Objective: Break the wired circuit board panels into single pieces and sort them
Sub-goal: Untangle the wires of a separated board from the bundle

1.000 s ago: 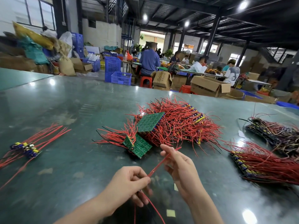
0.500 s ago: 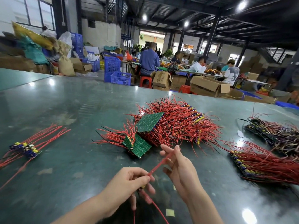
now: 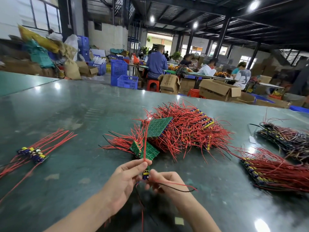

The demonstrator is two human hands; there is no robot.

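My left hand point(image 3: 124, 179) pinches a small wired board piece point(image 3: 145, 173) with blue and yellow parts, its red wire standing straight up. My right hand point(image 3: 164, 182) grips the same piece from the right, red and black wires trailing out past its fingers. Just beyond lie green board panels point(image 3: 148, 151) and a big heap of red-wired panels point(image 3: 184, 129). Single pieces point(image 3: 32, 154) with long red wires lie sorted at the left of the green table point(image 3: 75, 114).
A row of red-wired boards point(image 3: 274, 171) lies at the right, with a darker wired pile point(image 3: 287, 138) behind it. Small paper scraps point(image 3: 178, 221) lie near the table's front edge. Beyond the table stand cardboard boxes point(image 3: 217, 91), blue crates point(image 3: 127, 81) and seated workers.
Both hands have come together on the small piece. The red wire, slanted toward the right before, now stands upright, and the right hand has curled round the piece.
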